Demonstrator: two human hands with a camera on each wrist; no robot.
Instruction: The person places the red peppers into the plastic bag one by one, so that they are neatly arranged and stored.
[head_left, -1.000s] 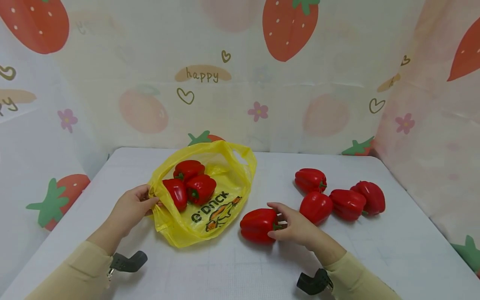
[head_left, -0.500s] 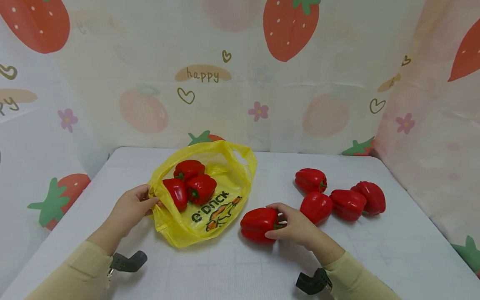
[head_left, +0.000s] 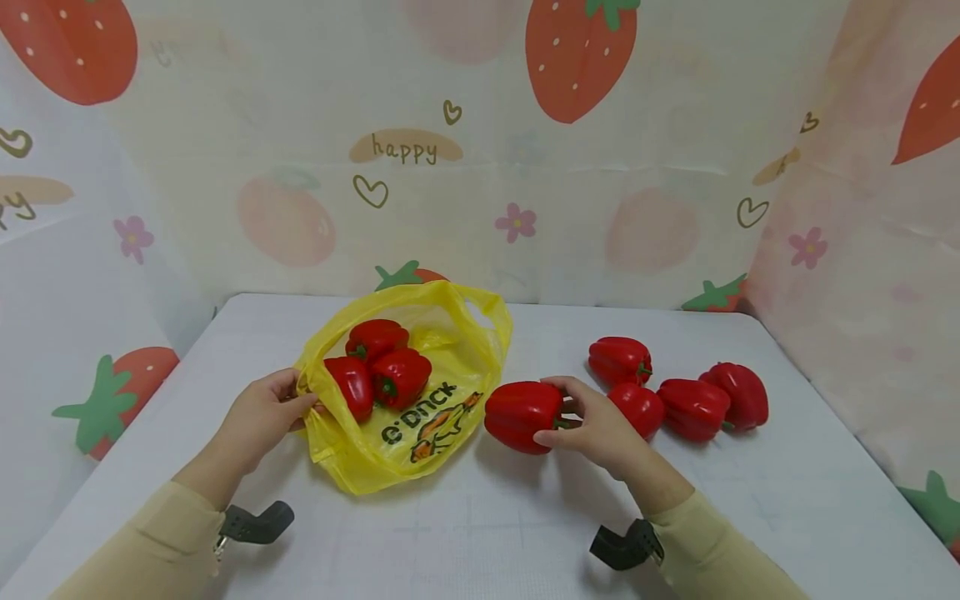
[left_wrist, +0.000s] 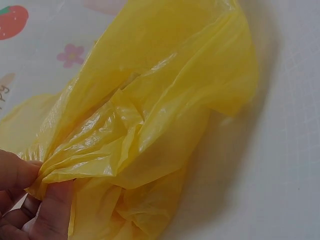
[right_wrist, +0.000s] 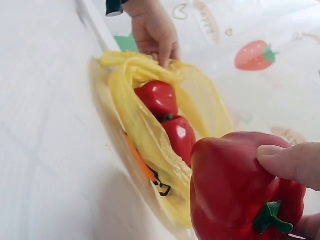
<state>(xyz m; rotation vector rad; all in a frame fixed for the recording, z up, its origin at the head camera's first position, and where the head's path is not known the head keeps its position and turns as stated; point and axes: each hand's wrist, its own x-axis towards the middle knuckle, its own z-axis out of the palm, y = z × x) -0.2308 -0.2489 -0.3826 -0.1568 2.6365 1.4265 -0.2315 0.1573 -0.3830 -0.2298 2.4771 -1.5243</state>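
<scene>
My left hand (head_left: 258,425) pinches the gathered left edge of a yellow plastic bag (head_left: 360,471), thumb and fingers on the film in the left wrist view. The bag's mouth faces me, and three red bell peppers lie inside, one of them a front pepper (head_left: 402,377). My right hand (head_left: 600,425) grips another red bell pepper (head_left: 522,417) at its stem end, just right of the bag. Its shadow falls on the table below it. In the right wrist view the thumb (right_wrist: 290,162) presses on this pepper's side, above the green stem.
Several more red bell peppers lie in a group at the right, among them a back one (head_left: 620,360) and a far-right one (head_left: 738,396). They rest on a white table (head_left: 465,550). Patterned cloth (head_left: 570,208) with strawberries stands behind the table and along both sides.
My right hand has raised the bell pepper off the table, slightly up and away from me. The left hand keeps its place on the bag, and the peppers inside lie as before.
</scene>
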